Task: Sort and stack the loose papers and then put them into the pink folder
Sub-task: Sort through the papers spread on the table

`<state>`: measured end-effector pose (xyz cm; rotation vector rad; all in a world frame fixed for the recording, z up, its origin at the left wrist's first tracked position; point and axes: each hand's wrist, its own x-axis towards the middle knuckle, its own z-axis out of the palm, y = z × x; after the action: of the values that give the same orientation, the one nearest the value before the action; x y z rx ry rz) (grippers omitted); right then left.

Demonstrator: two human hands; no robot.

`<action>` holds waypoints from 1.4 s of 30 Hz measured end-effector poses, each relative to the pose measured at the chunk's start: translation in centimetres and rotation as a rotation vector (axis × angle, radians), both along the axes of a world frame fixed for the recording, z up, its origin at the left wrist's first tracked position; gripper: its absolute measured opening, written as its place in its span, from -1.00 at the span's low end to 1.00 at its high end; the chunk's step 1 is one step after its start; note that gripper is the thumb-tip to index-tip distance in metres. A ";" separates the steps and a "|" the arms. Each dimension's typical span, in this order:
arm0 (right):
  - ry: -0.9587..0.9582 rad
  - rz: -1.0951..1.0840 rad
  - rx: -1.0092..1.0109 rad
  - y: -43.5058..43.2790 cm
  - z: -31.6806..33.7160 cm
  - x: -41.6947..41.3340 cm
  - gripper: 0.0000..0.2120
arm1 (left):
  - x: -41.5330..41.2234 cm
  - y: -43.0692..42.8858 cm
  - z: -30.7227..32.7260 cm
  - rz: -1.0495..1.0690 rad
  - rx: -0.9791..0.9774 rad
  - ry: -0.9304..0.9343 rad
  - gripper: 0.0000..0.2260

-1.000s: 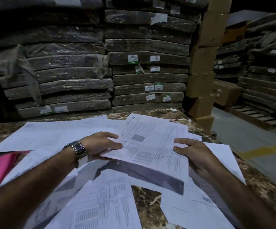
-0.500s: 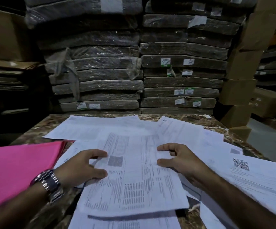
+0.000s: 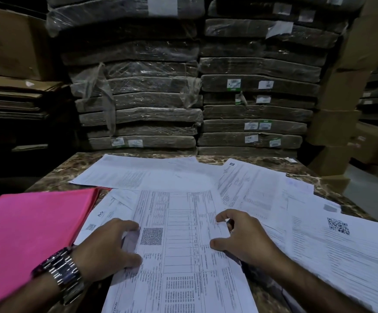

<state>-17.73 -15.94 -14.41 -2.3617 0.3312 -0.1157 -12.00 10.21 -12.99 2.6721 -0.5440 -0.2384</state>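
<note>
A printed sheet with a table and a QR square (image 3: 179,245) lies in front of me on top of other loose papers (image 3: 262,190). My left hand (image 3: 109,247), with a metal watch on the wrist, pinches the sheet's left edge with curled fingers. Along the right edge, my right hand (image 3: 240,236) grips the same sheet between thumb and bent fingers. The pink folder (image 3: 30,231) lies shut on the table at the left, touching the paper pile.
The marble-patterned table (image 3: 350,204) is covered with several scattered sheets, one with a QR code (image 3: 338,225) at the right. Stacks of wrapped flat packs (image 3: 138,105) rise right behind the table. Cardboard boxes (image 3: 335,127) stand at the right and left.
The sheet was lifted above the table a second ago; it now lies low over the pile, turned lengthwise toward me. Both hands came closer to me, still on its edges. The view swung left.
</note>
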 end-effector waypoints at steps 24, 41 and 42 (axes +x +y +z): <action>0.144 -0.032 0.199 0.0 2.2 -0.8 -0.71 | 1.3 -1.4 -0.4 0.039 0.161 -0.072 -0.60; 0.272 -0.130 0.544 -0.3 1.7 0.8 -0.68 | 1.6 -1.4 -1.1 0.035 0.205 -0.155 -0.56; 0.272 -0.128 0.562 -0.3 1.6 0.6 -0.68 | 1.6 -1.3 -1.1 0.034 0.201 -0.157 -0.56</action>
<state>-17.09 -16.26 -12.83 -1.7966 0.5647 0.2168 -10.36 8.86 -14.12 2.9109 -0.5476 -0.0770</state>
